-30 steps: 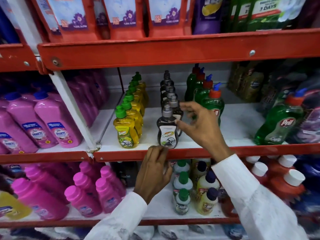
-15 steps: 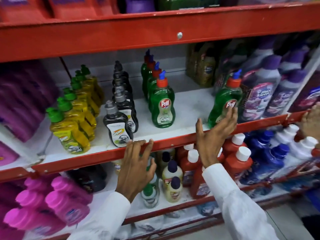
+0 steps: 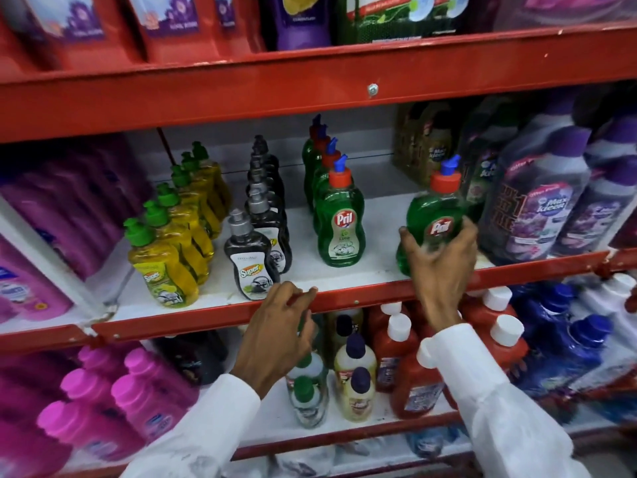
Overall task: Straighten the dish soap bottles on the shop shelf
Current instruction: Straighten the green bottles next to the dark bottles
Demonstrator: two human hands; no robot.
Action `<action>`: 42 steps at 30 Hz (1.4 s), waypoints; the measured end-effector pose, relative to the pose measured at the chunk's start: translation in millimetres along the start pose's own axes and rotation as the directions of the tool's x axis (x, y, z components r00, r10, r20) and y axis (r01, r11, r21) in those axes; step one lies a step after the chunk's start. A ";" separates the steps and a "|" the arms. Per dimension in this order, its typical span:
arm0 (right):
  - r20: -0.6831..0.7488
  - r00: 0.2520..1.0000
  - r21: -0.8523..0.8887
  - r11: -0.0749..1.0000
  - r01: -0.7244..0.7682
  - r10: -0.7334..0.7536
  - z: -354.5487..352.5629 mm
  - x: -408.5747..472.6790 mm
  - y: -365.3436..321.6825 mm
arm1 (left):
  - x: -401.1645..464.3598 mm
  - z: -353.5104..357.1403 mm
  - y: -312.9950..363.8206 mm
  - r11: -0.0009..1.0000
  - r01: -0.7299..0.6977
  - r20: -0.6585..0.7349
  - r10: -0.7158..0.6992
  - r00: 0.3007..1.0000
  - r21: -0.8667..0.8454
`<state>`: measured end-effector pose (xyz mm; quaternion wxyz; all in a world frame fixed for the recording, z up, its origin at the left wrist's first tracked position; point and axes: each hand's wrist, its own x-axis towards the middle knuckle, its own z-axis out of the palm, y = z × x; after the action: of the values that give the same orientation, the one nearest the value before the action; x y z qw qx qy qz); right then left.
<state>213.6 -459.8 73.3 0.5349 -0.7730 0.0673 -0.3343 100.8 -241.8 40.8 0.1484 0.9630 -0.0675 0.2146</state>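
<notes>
On the white middle shelf (image 3: 372,270) stand three rows of dish soap: yellow bottles with green caps (image 3: 162,267), dark bottles with grey caps (image 3: 250,262), and green Pril bottles with red caps (image 3: 341,222). A single green Pril bottle (image 3: 436,208) stands apart at the right, tilted, near the shelf's front. My right hand (image 3: 439,257) is wrapped around its lower half. My left hand (image 3: 279,326) rests with curled fingers on the red front rail (image 3: 355,300), just below the front dark bottle.
Large purple Max Kleen bottles (image 3: 541,205) crowd the right of the held bottle. Pink bottles (image 3: 31,236) fill the bay at left. A red shelf edge (image 3: 310,84) hangs overhead. Below are small bottles (image 3: 355,384), red bottles with white caps (image 3: 406,370) and blue ones (image 3: 565,343).
My right hand moved from the black bottle row to the lone green Pril bottle at the right and closed around it. My left hand stayed on the rail. The view shifted right.
</notes>
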 end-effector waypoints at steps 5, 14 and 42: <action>0.204 0.978 0.047 0.999 0.022 -0.032 32.6 -33.4 -28.9 | 5.3 -3.5 4.2 0.996 0.068 -0.061 -0.071 0.996 -0.053; 0.325 0.943 -0.033 0.996 0.086 -0.071 47.9 -50.0 -41.3 | 11.6 -6.3 8.1 0.970 0.159 -0.069 -0.174 0.982 -0.184; 0.256 0.894 0.165 0.928 0.335 -0.368 -11.3 -57.8 -8.1 | 20.9 -16.6 -2.7 0.818 0.118 -0.320 -0.348 0.881 -0.563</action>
<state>160.5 -438.6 57.0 0.5138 -0.7795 -0.1702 -0.3154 113.6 -235.4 63.5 0.4431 0.8187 0.0300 0.3639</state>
